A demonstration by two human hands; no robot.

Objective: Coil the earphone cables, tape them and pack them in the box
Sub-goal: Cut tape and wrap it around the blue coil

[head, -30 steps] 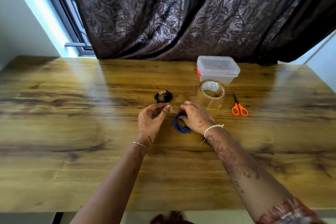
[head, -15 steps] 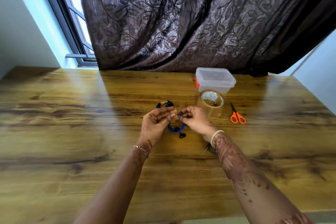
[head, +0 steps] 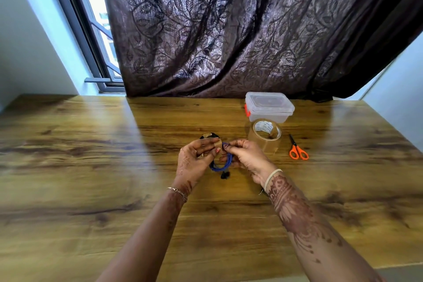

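step: tape coil | my right hand (head: 246, 158) pinches the coil (head: 221, 165) at its top, loop hangs down | my left hand (head: 194, 160) pinches the tape (head: 218, 147), just left of that spot | box (head: 270, 110) back right, lid on

Glossy wood-grain table (head: 91, 178), clear plastic box (head: 269, 107), shiny patterned cloth curtain (head: 229, 30)

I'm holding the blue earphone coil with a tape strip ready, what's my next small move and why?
Probably fold the tape strip round the blue coil where your right hand pinches it: your left hand holds the strip right beside the coil, which looks unbound, while the black coil behind already wears tape.
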